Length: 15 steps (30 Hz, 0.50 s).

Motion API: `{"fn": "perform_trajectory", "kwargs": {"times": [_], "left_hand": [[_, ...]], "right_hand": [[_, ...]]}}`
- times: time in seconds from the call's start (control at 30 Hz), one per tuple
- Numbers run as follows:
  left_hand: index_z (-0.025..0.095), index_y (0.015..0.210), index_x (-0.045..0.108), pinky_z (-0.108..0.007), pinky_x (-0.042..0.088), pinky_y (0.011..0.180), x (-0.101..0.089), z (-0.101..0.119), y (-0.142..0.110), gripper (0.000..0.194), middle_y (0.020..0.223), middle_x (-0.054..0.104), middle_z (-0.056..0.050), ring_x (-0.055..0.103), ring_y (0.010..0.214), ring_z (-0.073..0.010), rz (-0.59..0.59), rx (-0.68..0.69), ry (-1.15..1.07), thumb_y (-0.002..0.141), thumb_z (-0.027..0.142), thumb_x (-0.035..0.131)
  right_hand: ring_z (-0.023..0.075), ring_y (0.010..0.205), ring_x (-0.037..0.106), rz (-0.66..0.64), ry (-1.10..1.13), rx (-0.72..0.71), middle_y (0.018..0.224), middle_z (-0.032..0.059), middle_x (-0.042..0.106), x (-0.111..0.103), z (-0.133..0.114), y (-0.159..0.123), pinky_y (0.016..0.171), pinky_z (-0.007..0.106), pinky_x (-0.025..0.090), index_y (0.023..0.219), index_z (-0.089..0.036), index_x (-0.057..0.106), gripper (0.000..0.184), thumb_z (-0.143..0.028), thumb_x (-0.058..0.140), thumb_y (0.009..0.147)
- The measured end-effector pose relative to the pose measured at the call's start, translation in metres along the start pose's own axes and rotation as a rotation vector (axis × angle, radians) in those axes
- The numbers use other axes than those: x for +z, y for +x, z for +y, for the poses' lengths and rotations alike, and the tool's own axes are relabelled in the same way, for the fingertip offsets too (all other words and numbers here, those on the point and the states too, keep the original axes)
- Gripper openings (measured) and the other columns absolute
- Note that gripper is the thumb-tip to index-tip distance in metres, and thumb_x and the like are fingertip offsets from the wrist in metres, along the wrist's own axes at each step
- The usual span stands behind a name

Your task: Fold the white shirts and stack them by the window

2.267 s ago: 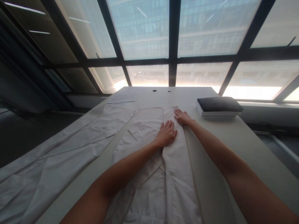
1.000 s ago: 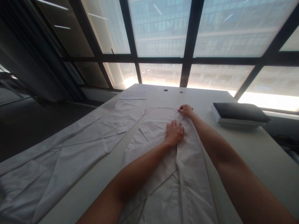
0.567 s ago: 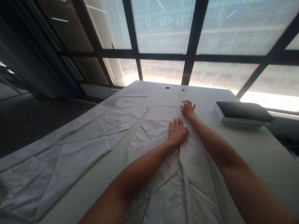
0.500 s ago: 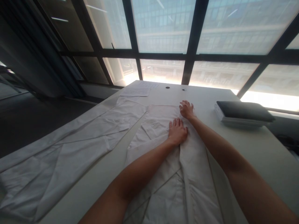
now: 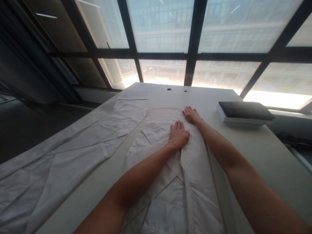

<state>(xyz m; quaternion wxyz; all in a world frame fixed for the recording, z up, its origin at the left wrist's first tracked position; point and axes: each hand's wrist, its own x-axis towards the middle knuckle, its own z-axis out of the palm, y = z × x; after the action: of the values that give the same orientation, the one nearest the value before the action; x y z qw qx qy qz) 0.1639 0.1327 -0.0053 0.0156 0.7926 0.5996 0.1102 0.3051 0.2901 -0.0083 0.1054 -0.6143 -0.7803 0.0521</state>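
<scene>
A white garment (image 5: 198, 175), partly folded over on itself, stretches lengthwise down the table in front of me. My left hand (image 5: 179, 135) lies flat on its upper part, fingers spread, beside the folded-over edge. At the garment's far right corner rests my right hand (image 5: 191, 114), palm down with its fingers stretched out on the cloth. Left of this garment lies a second white garment (image 5: 80, 162), spread along the table's left side with creases and folds. My left forearm covers part of the near garment.
The white table (image 5: 258, 162) reaches toward large dark-framed windows (image 5: 159, 29). Printed paper sheets (image 5: 135, 94) lie at its far left. A stack of white material with a black top (image 5: 245, 112) stands at the right. A dark curtain (image 5: 31, 58) hangs on the left.
My right hand's fingers have gone from curled and raised to flatter on the cloth. My left hand stays on the garment. The whole view has shifted slightly.
</scene>
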Motion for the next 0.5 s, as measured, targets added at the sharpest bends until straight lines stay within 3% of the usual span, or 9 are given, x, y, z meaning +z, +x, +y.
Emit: {"fn": "perform_trajectory", "kwargs": {"times": [0.1,0.2,0.3,0.43,0.5], "left_hand": [[0.006,0.155,0.033,-0.049,0.017,0.122,-0.001,-0.001,0.000,0.065,0.163,0.028,-0.018,0.021,0.152,-0.0279,-0.010,0.007,0.004,0.101,0.042,0.030],[0.006,0.155,0.033,-0.050,0.018,0.122,-0.001,-0.002,0.000,0.063,0.163,0.029,-0.018,0.021,0.152,-0.0285,0.000,0.011,0.009,0.101,0.039,0.029],[0.005,0.155,0.034,-0.050,0.019,0.122,-0.001,-0.002,0.000,0.060,0.163,0.029,-0.018,0.021,0.152,-0.0281,0.005,0.024,0.012,0.101,0.032,0.029],[0.004,0.154,0.035,-0.051,0.021,0.122,-0.005,-0.003,-0.001,0.060,0.163,0.029,-0.019,0.023,0.152,-0.0276,-0.016,0.045,0.010,0.100,0.028,0.030],[0.003,0.154,0.035,-0.051,0.021,0.122,-0.008,-0.003,-0.002,0.059,0.162,0.030,-0.020,0.024,0.152,-0.0276,-0.016,0.050,0.011,0.100,0.026,0.029]], "right_hand": [[0.0285,0.152,0.021,0.111,-0.011,0.116,0.162,0.0187,0.032,-0.013,0.018,-0.001,0.121,0.053,0.014,0.153,-0.007,0.037,0.058,-0.038,0.028,0.104],[0.0288,0.152,0.022,0.215,0.019,0.172,0.161,0.0194,0.033,-0.023,0.024,-0.023,0.121,0.051,0.016,0.150,-0.004,0.042,0.056,-0.031,0.027,0.103],[0.0268,0.152,0.023,0.183,0.095,0.074,0.162,0.0175,0.032,-0.021,0.011,-0.071,0.121,0.048,0.023,0.150,-0.006,0.043,0.057,-0.032,0.023,0.104],[0.0237,0.152,0.022,0.052,0.086,-0.154,0.163,0.0138,0.030,-0.007,-0.017,-0.156,0.123,0.048,0.019,0.156,-0.012,0.036,0.059,-0.036,0.028,0.103],[0.0248,0.153,0.021,0.035,0.066,-0.156,0.163,0.0140,0.028,-0.006,-0.027,-0.194,0.123,0.051,0.019,0.158,-0.014,0.033,0.060,-0.038,0.029,0.103]]}}
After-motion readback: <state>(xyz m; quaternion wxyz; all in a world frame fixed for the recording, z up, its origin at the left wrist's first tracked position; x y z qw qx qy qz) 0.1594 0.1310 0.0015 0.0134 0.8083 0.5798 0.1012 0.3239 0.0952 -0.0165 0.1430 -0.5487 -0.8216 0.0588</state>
